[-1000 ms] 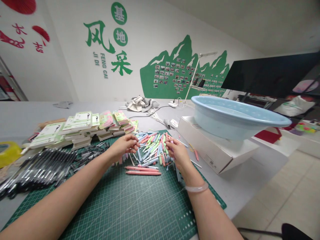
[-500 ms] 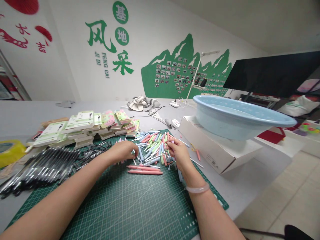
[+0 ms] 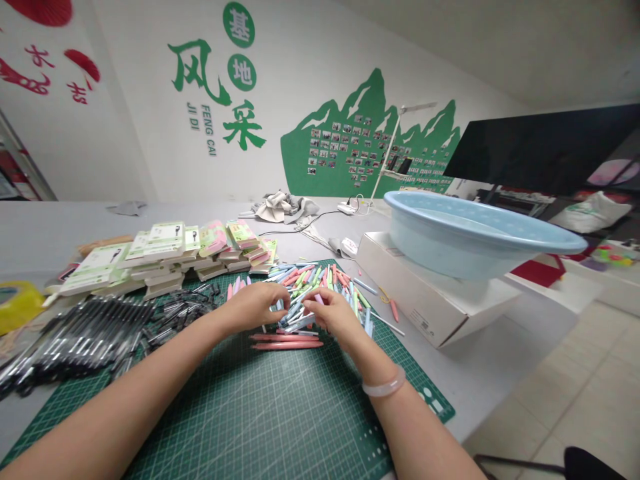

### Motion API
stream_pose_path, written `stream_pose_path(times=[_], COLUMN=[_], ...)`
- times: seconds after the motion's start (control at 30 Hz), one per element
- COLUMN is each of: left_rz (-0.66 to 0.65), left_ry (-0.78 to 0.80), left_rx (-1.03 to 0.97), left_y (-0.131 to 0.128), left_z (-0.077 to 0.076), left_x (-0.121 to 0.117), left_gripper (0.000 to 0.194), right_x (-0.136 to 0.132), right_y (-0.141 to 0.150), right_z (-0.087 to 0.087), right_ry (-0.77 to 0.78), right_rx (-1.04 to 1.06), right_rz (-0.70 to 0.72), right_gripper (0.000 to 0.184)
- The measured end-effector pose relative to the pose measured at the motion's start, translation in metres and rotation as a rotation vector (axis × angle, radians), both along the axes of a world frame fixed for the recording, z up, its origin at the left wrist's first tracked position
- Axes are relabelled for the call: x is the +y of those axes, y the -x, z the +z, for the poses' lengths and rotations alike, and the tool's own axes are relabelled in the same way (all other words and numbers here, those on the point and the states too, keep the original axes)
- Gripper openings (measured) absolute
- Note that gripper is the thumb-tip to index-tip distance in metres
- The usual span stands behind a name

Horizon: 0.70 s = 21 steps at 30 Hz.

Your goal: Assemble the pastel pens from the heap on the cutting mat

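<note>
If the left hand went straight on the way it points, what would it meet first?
The left hand would likely meet the loose pastel pens first; the right hand lies just beyond, though depth is unclear.

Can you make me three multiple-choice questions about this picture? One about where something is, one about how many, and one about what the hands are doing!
1. Where is the light blue plastic basin?
A. On the floor
B. On the white cardboard box
C. On a chair

2. How many long pink pens lie below the pile of pastel pens?
A. Two
B. Five
C. Nine

3. Where are the left hand and the right hand?
A. Both on the basin
B. Both up by the wall
C. Both at the pile

Answers:
1. B, the basin sits on top of the box.
2. A, two lie side by side.
3. C, both hands are at the pile, close together.
</note>
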<state>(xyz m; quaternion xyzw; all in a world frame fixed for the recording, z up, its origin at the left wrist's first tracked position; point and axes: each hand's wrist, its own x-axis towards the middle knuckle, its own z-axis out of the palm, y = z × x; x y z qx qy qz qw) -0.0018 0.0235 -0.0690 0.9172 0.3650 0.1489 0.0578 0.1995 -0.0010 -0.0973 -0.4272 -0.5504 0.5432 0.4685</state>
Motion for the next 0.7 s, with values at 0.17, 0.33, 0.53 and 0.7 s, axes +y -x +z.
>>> stream_pose_path(times=[0.17, 0.33, 0.53, 0.7], left_rz=[-0.024, 0.075, 0.046, 0.105], left_ry=[-0.008, 0.322, 0.896, 0.863], left_rx=[-0.127, -0.459, -0.921, -1.114], left_y=[-0.017, -0.016, -0.012, -0.013], left_z=[0.002, 0.003, 0.006, 0.001], left_x=[-0.011, -0.011, -0.008, 0.0], left_gripper=[0.015, 0.023, 0.024, 0.02], right_x=[-0.005, -0.003, -0.001, -0.003], right_y=[0.008, 0.003, 0.004, 0.004], right_z=[-0.006, -0.008, -0.008, -0.007], right_ry=[0.093, 0.13, 0.075, 0.02], right_rx=[0.162, 0.241, 0.233, 0.238], right_rz=[0.139, 0.117, 0.019, -0.007], right_gripper=[0.02, 0.024, 0.028, 0.025])
